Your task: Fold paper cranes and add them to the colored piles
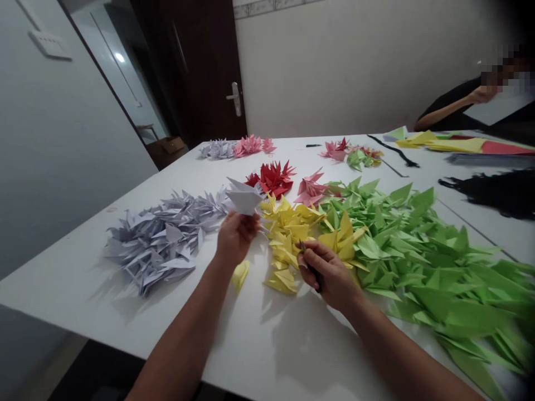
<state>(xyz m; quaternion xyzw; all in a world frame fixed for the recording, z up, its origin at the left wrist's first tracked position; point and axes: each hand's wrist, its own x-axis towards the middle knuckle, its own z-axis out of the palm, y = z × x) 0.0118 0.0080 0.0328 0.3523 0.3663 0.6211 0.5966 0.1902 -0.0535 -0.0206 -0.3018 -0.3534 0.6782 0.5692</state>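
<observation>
My left hand (238, 236) is closed on a white folded paper crane (244, 200), held up above the table with its pointed ends showing. In my right hand (328, 273) is a slim dark tool with a pointed tip (302, 247); fingers hide most of it, so its kind is unclear. Yellow paper cranes (288, 231) lie heaped just beyond and between my hands. One loose yellow crane (239, 275) rests beside my left wrist. A pile of white-lilac cranes (163, 236) is to the left, and a large pile of green cranes (418, 256) spreads on the right.
Red cranes (273, 179) and pink cranes (311, 188) sit farther back on the white table (137, 340). Coloured paper sheets (460, 145), black cord (393, 150) and a dark stringy bundle (497, 192) lie at the right. Another person's hand (485, 93) holds a pale sheet.
</observation>
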